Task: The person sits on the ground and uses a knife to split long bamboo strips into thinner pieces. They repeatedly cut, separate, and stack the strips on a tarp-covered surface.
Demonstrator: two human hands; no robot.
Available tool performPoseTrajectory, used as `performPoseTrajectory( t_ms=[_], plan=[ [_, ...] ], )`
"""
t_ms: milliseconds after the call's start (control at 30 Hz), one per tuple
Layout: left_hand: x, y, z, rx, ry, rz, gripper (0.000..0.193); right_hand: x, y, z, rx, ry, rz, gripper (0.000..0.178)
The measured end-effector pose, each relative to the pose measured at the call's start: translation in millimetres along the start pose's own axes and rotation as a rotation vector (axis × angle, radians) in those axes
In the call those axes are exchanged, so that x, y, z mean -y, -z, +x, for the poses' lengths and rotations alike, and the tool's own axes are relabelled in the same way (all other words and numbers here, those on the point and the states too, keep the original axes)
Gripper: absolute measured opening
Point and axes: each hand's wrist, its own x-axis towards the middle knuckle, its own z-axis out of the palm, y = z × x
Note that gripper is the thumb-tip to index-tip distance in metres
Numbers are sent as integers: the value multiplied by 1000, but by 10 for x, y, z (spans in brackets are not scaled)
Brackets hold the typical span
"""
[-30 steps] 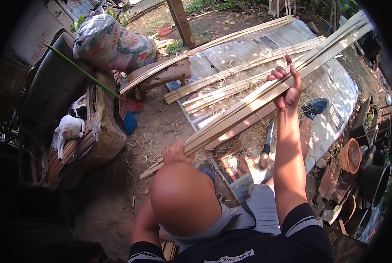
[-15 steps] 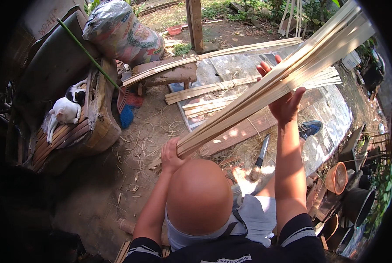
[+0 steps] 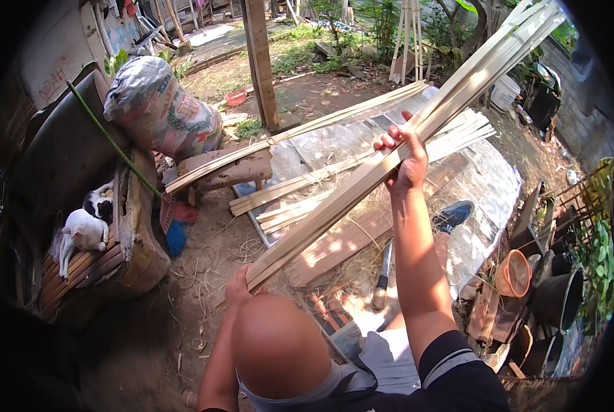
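A long bundle of pale bamboo strips [image 3: 341, 206] slants across the view, from beside my left knee up to the far right. My left hand [image 3: 238, 287] is closed around its near end. Farther up, my right hand [image 3: 408, 165] wraps round the bundle, with the fingertips showing over its far side. The strips lie close together between my hands and spread a little at the far end. Below the bundle, a knife [image 3: 382, 281] with a dark handle lies beside a wooden plank [image 3: 320, 257].
More bamboo strips [image 3: 300, 189] lie on a pale sheet [image 3: 499, 185] on the ground, some resting on a log bench [image 3: 231, 168]. Left are two cats [image 3: 84, 230] on a slatted seat, a broom [image 3: 175, 237] and a stuffed sack [image 3: 163, 106]. An orange basket [image 3: 513, 273] and dark buckets [image 3: 557, 299] stand right.
My right hand, open with fingers stretched against the strips before, has closed round them. The fanned strips have come closer together. The whole view has shifted, showing more of the yard.
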Motion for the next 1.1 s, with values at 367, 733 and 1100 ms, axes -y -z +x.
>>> performPoseTrajectory(
  t_ms=[367,733,1100],
  plan=[
    [-610,171,33,112,229,-252,35,199,-627,-67,18,-31,-79,62],
    [-657,148,303,196,158,-162,35,-51,47,-299,377,-111,74,99],
    [-707,302,553,346,91,34,36,472,253,-57,-120,-46,77,45]
  ],
)
